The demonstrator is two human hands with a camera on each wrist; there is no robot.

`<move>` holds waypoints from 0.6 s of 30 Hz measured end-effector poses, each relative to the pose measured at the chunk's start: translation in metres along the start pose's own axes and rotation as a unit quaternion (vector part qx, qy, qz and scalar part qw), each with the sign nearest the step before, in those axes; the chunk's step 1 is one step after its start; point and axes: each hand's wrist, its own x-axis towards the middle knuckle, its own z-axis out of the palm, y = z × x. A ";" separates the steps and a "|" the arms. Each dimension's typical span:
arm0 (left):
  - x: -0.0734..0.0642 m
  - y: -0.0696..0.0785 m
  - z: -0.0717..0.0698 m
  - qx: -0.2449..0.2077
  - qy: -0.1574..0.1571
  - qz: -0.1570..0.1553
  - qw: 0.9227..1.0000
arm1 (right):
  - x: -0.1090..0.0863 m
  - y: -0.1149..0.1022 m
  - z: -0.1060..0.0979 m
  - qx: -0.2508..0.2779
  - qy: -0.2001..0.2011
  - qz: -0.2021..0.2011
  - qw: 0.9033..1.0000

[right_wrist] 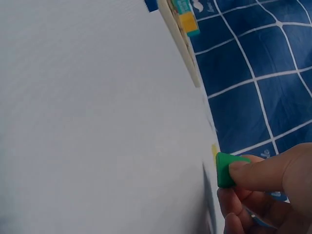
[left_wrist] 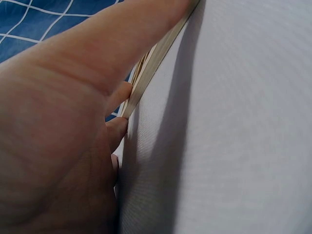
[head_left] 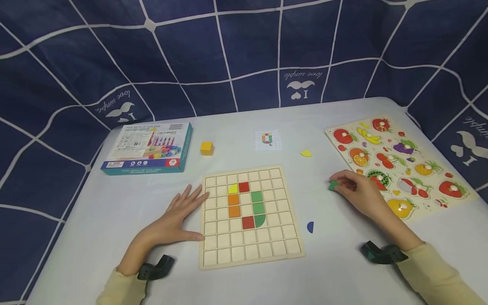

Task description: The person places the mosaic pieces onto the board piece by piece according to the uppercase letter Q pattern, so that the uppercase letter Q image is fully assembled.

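Note:
My right hand [head_left: 360, 192] pinches a small green piece [right_wrist: 224, 170] between thumb and fingers, to the right of the wooden grid board [head_left: 225, 250]. With fingers spread, my left hand [head_left: 171, 222] touches the board's left edge; the left wrist view shows fingers against the wooden edge [left_wrist: 151, 73]. In the grid lie a yellow quarter-round piece [head_left: 233, 189], red squares [head_left: 248, 223], orange squares [head_left: 234, 205], green squares [head_left: 258, 202] and a green rounded piece [head_left: 260, 220]. Loose on the table are a yellow piece [head_left: 306, 153] and a blue half-round piece [head_left: 310, 227].
Behind the grid board lies a small pattern card [head_left: 267, 146] with a coloured figure. A yellow cube [head_left: 207, 148] stands beside a flat toy box [head_left: 146, 148] at the back left. On the right is a fruit puzzle board [head_left: 396, 165]. A blue checked cloth [head_left: 251, 46] hangs behind.

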 end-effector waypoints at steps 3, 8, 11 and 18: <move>0.001 0.001 0.000 -0.001 0.003 0.005 1.000 | 0.006 -0.008 0.000 0.017 -0.005 -0.009 1.000; 0.001 0.002 0.000 -0.002 0.003 0.009 1.000 | 0.020 -0.023 0.005 0.030 -0.013 -0.025 0.999; 0.001 0.002 0.000 0.000 0.002 0.010 1.000 | 0.029 -0.032 0.011 0.037 -0.024 -0.019 0.999; 0.001 0.001 0.000 0.002 0.004 0.009 1.000 | 0.048 -0.060 0.032 0.076 -0.079 -0.013 0.994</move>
